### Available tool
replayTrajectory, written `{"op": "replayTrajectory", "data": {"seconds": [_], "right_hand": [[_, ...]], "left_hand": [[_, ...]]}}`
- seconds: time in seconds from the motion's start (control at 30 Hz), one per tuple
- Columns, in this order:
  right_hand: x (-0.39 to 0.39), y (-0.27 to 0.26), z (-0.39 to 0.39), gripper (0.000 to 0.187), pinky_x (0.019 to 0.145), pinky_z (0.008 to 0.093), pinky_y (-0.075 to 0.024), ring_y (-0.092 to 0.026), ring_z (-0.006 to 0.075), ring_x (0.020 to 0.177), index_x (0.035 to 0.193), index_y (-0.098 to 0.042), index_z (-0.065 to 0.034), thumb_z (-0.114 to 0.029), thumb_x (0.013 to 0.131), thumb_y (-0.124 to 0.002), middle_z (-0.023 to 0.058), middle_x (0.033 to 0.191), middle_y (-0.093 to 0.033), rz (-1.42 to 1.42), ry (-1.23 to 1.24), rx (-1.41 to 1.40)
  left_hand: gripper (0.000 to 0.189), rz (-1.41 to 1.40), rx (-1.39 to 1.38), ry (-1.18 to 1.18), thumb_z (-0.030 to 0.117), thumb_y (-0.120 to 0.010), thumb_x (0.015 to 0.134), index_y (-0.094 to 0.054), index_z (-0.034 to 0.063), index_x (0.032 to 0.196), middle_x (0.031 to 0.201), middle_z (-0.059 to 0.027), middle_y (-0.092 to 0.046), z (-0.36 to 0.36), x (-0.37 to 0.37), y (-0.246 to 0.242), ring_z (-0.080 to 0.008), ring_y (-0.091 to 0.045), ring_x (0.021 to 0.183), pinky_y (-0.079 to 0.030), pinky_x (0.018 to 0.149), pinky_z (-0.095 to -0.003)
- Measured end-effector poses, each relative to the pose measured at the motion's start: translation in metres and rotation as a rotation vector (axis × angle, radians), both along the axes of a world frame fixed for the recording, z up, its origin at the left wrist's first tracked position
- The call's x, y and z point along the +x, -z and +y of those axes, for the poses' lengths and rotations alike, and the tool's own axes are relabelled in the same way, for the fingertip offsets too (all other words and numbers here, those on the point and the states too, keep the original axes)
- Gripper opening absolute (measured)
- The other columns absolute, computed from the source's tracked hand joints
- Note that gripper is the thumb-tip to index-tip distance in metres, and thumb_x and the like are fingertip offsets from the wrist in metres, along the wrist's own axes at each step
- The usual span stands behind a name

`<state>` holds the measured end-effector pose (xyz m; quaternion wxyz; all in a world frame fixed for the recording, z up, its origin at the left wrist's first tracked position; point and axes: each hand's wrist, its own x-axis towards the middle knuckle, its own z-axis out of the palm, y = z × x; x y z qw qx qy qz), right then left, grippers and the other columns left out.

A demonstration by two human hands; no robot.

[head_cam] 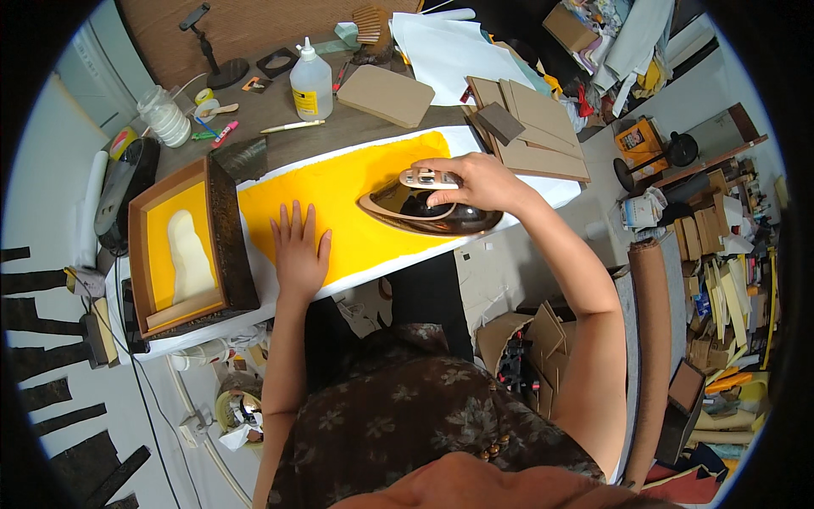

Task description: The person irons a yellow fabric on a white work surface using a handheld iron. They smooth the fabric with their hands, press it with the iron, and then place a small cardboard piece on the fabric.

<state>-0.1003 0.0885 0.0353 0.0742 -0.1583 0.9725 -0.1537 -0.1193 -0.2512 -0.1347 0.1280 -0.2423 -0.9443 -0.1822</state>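
Observation:
Yellow fabric (pixel 356 172) lies spread over a white sheet (pixel 254 286) on the table. My right hand (pixel 480 181) grips the handle of a dark brown clothes iron (pixel 394 213), whose sole rests on the right part of the fabric; its pointed end faces left. My left hand (pixel 299 254) lies flat, fingers spread, on the fabric's left part. Just left of the fabric stands an open brown box (pixel 135 254) with a yellow lining and a cream shaped piece (pixel 189 254) inside.
Behind the fabric are a clear plastic bottle (pixel 311 83), a pen (pixel 292 126) and a beige board (pixel 386 95). Stacked boards (pixel 540 127) lie at the right end. A black device (pixel 127 197) stands beyond the box. Cables hang at the left.

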Motion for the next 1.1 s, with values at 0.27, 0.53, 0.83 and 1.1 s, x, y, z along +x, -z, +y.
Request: {"op": "replayTrajectory", "data": {"seconds": [0.27, 0.53, 0.83, 1.1], "right_hand": [[-0.069, 0.014, 0.035, 0.059, 0.080, 0.0436, -0.0578, -0.073, 0.0342, 0.083, 0.120, -0.072, -0.0227, -0.068, 0.082, -0.070, 0.0146, 0.087, -0.075, 0.266, -0.001, 0.125], [-0.109, 0.017, 0.057, 0.064, 0.082, 0.0441, -0.0567, -0.073, 0.0329, 0.090, 0.117, -0.072, -0.0207, -0.075, 0.086, -0.061, 0.0142, 0.094, -0.076, 0.269, 0.083, 0.246], [-0.119, 0.022, 0.058, 0.061, 0.078, 0.0464, -0.0550, -0.071, 0.0361, 0.085, 0.105, -0.071, -0.0172, -0.074, 0.086, -0.061, 0.0158, 0.085, -0.074, 0.341, 0.062, 0.229], [-0.101, 0.024, 0.055, 0.057, 0.069, 0.0470, -0.0541, -0.070, 0.0361, 0.075, 0.093, -0.065, -0.0151, -0.072, 0.086, -0.062, 0.0124, 0.074, -0.071, 0.327, -0.083, 0.177]], "left_hand": [[0.056, -0.024, 0.019, -0.016, 0.035, -0.052, 0.102, -0.049, 0.0043, 0.149, 0.161, -0.0206, -0.036, 0.000, 0.002, -0.001, -0.0418, -0.022, 0.153, -0.012, 0.125, -0.0560], [0.055, -0.037, 0.054, -0.007, 0.034, -0.053, 0.102, -0.049, 0.0060, 0.149, 0.161, -0.0198, -0.035, 0.001, 0.003, 0.000, -0.0419, -0.022, 0.153, -0.013, 0.125, -0.0559], [0.055, -0.034, 0.054, 0.003, 0.034, -0.054, 0.101, -0.049, 0.0056, 0.149, 0.161, -0.0203, -0.035, -0.001, 0.003, -0.003, -0.0427, -0.023, 0.152, -0.014, 0.124, -0.0577], [0.055, -0.044, 0.063, 0.003, 0.033, -0.055, 0.101, -0.049, 0.0050, 0.148, 0.160, -0.0210, -0.036, 0.000, 0.002, -0.003, -0.0434, -0.023, 0.152, -0.013, 0.124, -0.0584]]}}
